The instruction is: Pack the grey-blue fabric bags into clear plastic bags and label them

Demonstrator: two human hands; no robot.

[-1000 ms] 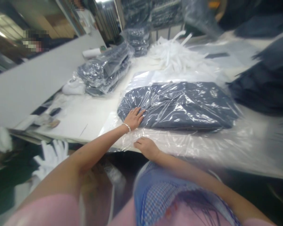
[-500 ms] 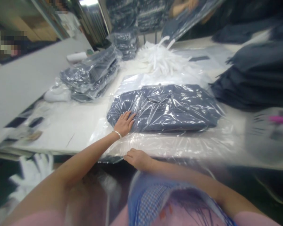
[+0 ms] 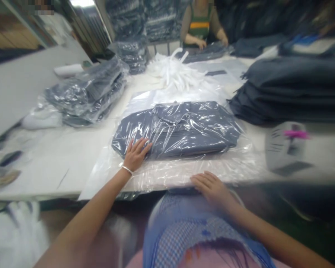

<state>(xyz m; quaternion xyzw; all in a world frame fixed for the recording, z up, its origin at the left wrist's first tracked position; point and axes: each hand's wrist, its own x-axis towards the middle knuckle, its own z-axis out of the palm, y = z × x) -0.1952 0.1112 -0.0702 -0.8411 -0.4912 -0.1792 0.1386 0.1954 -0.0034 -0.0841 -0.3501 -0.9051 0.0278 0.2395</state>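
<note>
Head view: left hand (image 3: 135,157) on bagged garment (image 3: 190,130), right hand (image 3: 212,188) near table edge (image 3: 44,194), both grips released

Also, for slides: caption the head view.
Left fingers on plastic-covered dark cloth, right fingers by the edge of the table.

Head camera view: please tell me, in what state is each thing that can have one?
Dark cloth, folded, under clear plastic.
Clear plastic, wrinkled, reaching past the cloth.
Left hand, fingers spread, resting on the plastic.
Right hand, fingers extended, at the table's near edge.
Dark fabric pile, stacked, unwrapped.
Bundles at left, piled, wrapped.
White strips, loosely heaped.
White roll, lying on its side.
</note>
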